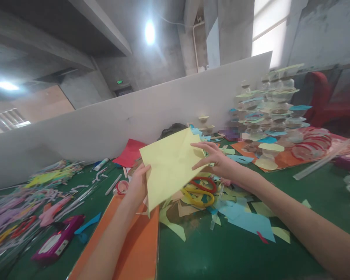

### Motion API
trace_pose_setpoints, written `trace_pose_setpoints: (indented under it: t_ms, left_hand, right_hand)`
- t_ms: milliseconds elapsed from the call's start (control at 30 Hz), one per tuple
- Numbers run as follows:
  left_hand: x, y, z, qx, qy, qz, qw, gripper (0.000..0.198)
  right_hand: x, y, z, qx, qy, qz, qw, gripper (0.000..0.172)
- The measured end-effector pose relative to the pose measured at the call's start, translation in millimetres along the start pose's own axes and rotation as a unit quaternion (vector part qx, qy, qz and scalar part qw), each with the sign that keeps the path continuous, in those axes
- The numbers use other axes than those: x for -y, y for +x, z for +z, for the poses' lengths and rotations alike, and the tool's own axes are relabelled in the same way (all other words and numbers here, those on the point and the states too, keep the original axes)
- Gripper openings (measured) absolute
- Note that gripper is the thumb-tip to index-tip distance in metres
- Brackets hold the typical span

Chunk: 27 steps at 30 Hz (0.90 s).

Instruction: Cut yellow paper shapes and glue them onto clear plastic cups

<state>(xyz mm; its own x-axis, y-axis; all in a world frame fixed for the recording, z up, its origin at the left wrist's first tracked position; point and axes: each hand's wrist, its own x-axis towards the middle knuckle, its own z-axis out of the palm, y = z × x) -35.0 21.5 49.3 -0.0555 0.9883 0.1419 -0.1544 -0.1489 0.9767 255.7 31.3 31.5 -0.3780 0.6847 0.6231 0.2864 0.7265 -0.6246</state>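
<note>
A pale yellow sheet of paper [170, 161] is held up in front of me, tilted, above the green table. My left hand [138, 184] grips its left edge, with the thumb on the front face and the other fingers hidden behind. At the right side of the sheet, my right hand [211, 157] has its fingers apart, the tips touching or close to the paper's face. Below the sheet lie scissors with yellow handles [200, 197] and a red-handled pair [205, 183], among paper scraps. A light blue paper piece [247, 221] rests near my right forearm.
Orange card [140, 241] lies under my left forearm. On the left are a purple device [60, 239], a pink glue gun [54, 212] and many thin strips. Stacked clear cups with paper pieces [268, 109] stand at the right back. A white partition [119, 116] runs behind the table.
</note>
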Motion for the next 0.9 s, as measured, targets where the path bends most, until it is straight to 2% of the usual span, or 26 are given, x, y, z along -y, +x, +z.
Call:
trace_pose_setpoints:
  t_ms: [33,133,233,400,533,667,767,900]
  left_hand:
    - [1,0,1.1,-0.002,0.002,0.004,1.000,0.039]
    - [3,-2,6.9,0.003,0.002,0.017,1.000,0.040]
    - [4,-3,12.0,0.015,-0.002,0.020,1.000,0.041]
    - [3,-7,14.9,0.023,-0.009,0.017,1.000,0.039]
    - [1,-8,16.1,0.039,-0.012,0.009,0.999,0.035]
    - [5,-7,17.6,0.051,-0.003,0.008,0.999,0.043]
    - [9,-8,19.3,0.019,0.040,0.048,0.998,0.062]
    - [11,-12,22.3,-0.023,0.105,0.095,0.990,0.056]
  right_hand:
    - [1,1,2,-0.013,0.020,0.023,0.999,0.008]
    - [2,2,10,-0.065,0.070,0.096,0.991,0.028]
    - [-4,3,15,-0.090,0.136,0.184,0.969,0.042]
    - [-15,4,17,-0.126,0.196,0.287,0.929,0.034]
    - [-12,5,15,-0.134,0.229,0.305,0.915,0.029]
    - [-4,5,16,-0.140,0.231,0.302,0.914,0.026]
    - [-1,5,19,-0.152,0.215,0.295,0.919,0.027]
    - [4,4,23,-0.166,0.210,0.265,0.926,0.032]
